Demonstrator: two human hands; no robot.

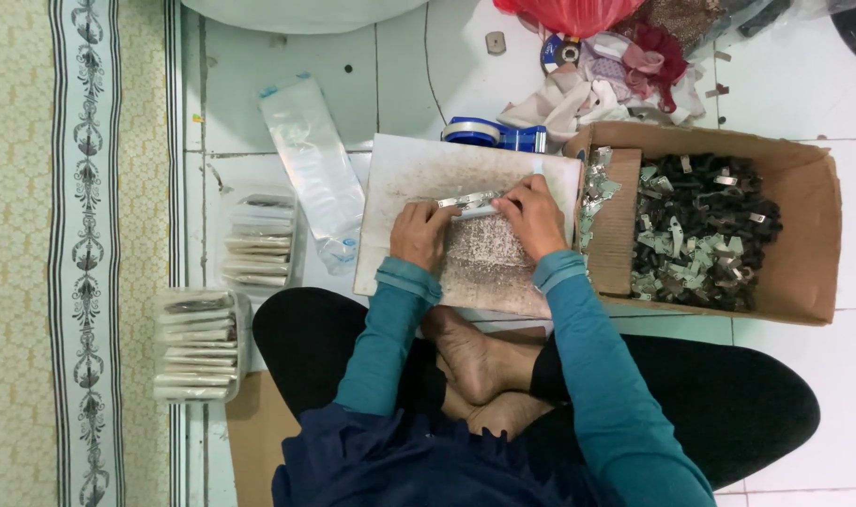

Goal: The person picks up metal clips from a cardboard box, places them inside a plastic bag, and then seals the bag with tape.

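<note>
While the person sits cross-legged on the floor, the left hand and right hand pinch, fingers together, a small packet of metal parts on a worn board. A loose grip could spill pieces toward the cardboard box.

A white tiled floor carries everything. The worn white board lies flat on it; right of the board sits a cardboard box, above it a blue tape dispenser, left of it clear plastic bags.
</note>
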